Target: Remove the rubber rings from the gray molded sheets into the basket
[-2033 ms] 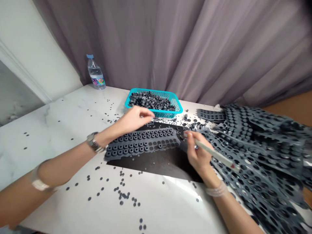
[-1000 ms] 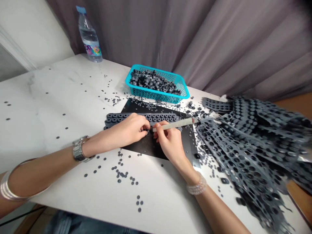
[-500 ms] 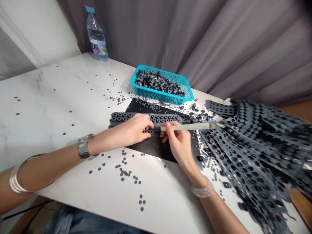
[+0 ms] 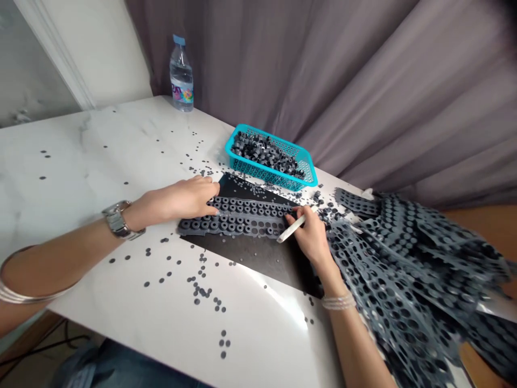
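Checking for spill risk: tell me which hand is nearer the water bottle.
Left hand, below the water bottle in the view; right hand, farther away, below and to its right.

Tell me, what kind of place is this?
It looks like a small workroom for handwork, though I can't be sure. A white marble-look table holds perforated grey rubber sheets, and a teal plastic basket is full of little grey rubber rings.

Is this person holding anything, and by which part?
The right hand pinches a pale pen-like stick near its upper end; the left hand holds nothing, resting on a grey rubber sheet.
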A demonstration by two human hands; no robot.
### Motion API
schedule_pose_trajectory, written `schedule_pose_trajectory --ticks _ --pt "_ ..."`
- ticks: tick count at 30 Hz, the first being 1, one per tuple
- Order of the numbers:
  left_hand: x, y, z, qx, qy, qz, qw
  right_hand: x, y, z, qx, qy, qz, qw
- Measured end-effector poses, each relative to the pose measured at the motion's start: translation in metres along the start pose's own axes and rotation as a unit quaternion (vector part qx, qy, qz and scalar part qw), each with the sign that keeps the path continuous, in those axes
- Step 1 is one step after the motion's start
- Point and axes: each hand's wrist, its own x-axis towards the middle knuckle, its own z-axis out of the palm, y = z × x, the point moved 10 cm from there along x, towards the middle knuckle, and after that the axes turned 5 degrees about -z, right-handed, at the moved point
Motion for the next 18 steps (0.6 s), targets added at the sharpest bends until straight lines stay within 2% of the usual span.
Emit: schedule_pose_trajectory --ticks 3,7,9,11,14,15,16,18 --pt "0.007 0.001 -0.001 -0.014 0.008 0.004 1.0 0.001 -0.004 0.003 -0.001 -0.008 -0.008 1.0" --pt "0.013 0.008 -0.009 -0.047 0.018 0.001 0.999 -0.003 -0.013 -0.013 0.008 -0.007 0.014 1.0" --pt "0.02 0.016 -0.016 -0.034 0.034 0.008 0.999 -0.009 -0.021 -0.022 0.003 -0.026 0.019 0.999" --pt "0.03 0.031 -0.026 -0.003 0.082 0.038 0.996 -0.018 -0.027 -0.023 -0.004 -0.08 0.025 0.996" --pt "0.04 0.065 -0.042 0.025 0.184 0.109 0.976 -0.039 -0.04 -0.013 0.003 -0.226 0.011 0.974" --pt "0.04 0.077 -0.043 0.024 0.202 0.135 0.97 -0.045 -0.041 -0.013 -0.001 -0.253 0.008 0.967" --pt "0.039 0.087 -0.043 0.016 0.211 0.157 0.965 -0.048 -0.041 -0.018 -0.007 -0.254 0.011 0.967" --pt "0.032 0.1 -0.037 -0.014 0.198 0.177 0.964 -0.046 -0.036 -0.034 -0.007 -0.212 0.03 0.977"
